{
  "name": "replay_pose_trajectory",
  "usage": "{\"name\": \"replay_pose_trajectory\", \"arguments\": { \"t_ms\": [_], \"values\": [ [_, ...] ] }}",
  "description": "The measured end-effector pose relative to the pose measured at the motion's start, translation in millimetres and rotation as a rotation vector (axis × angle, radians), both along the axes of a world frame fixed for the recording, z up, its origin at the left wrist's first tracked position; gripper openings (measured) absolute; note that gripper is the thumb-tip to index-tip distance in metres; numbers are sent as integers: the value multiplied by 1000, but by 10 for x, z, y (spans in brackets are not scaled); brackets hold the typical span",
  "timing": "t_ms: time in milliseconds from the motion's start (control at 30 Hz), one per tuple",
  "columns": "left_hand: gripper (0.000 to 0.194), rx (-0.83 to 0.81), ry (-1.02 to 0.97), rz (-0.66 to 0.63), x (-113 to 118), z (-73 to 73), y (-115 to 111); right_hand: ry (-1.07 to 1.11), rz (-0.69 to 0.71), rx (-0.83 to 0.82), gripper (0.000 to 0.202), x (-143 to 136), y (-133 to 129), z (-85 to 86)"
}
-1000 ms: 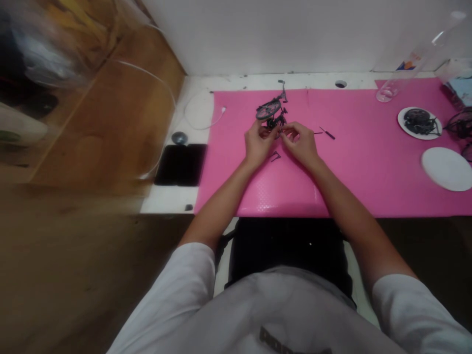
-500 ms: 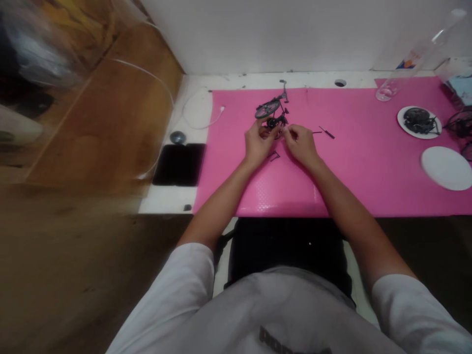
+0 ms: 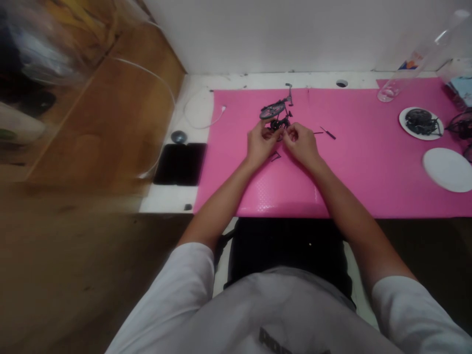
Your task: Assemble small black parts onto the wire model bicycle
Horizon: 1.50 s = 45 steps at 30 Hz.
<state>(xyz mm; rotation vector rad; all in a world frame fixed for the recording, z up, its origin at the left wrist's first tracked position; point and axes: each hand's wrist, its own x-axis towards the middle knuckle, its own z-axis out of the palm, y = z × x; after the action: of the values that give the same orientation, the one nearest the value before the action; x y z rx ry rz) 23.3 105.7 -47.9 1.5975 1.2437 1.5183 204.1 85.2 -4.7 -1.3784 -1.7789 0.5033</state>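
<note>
A small black model bicycle [image 3: 273, 110] lies on the pink mat, one wheel and the handlebar toward the wall. My left hand [image 3: 261, 141] grips its near end, the fingers curled around the frame and rear wheel. Against the same part, my right hand [image 3: 300, 141] is closed in a pinch, its fingertips meeting those of the left; what they pinch is too small to make out. Just below the hands rests a small black bracket-like part [image 3: 275, 156]. To the right of them lies a small dark screwdriver [image 3: 328, 133].
On the right stand a white plate of black parts [image 3: 404, 132], a bare white plate [image 3: 448, 169] and a clear plastic bottle [image 3: 409, 66]. More dark model parts [image 3: 460, 125] sit at the right edge. A black flat case [image 3: 180, 164] and a white cable [image 3: 201, 128] are left.
The model bicycle has shifted very slightly to the right in view, along with the whole scene. Both hands keep nearly the same pose at its near end.
</note>
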Motion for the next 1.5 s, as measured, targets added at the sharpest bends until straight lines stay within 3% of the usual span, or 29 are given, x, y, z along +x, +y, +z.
{"name": "replay_pose_trajectory", "arguments": {
  "t_ms": [200,367,533,900,1133,1400,1500],
  "values": [
    [47,-20,-18,-18,7,25,-24,-51,22,-37,48,16,18,-28],
    [45,-35,-37,7,7,31,-28,7,24,-62,20,-7,-34,24],
    [47,-46,-58,6,26,26,-47,0,27,-49,10,-14,-45,54],
    [50,-38,-38,-24,55,44,-80,-62,19,-59,44,22,-1,13],
    [51,-48,-84,-5,54,40,-59,-4,-23,-117,17,-28,-63,130],
    [62,-28,-121,-3,74,56,-76,-1,42,-128,39,15,-41,123],
    [59,-48,-138,-1,70,71,-81,8,62,-111,36,25,-37,104]
  ]
}}
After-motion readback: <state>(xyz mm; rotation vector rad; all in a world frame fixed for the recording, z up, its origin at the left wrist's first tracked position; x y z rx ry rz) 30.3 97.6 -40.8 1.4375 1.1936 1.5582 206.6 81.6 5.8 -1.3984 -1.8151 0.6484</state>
